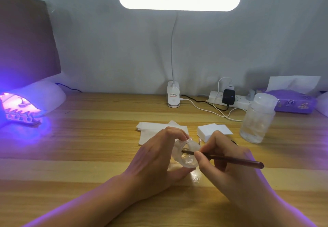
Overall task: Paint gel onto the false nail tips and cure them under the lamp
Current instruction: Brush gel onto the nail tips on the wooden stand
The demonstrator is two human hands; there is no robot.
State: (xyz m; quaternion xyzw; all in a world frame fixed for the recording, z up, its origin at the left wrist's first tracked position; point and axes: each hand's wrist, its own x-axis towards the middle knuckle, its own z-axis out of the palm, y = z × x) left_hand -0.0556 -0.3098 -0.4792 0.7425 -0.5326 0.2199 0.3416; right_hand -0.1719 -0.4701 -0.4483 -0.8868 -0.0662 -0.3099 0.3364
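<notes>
Your left hand (154, 157) curls round a small clear gel jar (188, 155) at 6 o'clock on the bench (88, 146), its mouth tilted toward you. Your right hand (229, 162) pinches a dark brush (230, 159) near the bristle end, and the tip reaches into the jar's mouth. At 9 o'clock the white curing lamp (40, 95) glows violet. A strip of false nail tips (21, 115) lies under its front opening, partly sticking out. Just beyond your hands lie white wipes (150, 130) and a stack of white pads (211, 129). A lit desk lamp (179, 1) stands at 12 o'clock. At 3 o'clock are a frosted bottle (257, 120), a power strip (237, 100) and a purple tissue box (292, 102).
</notes>
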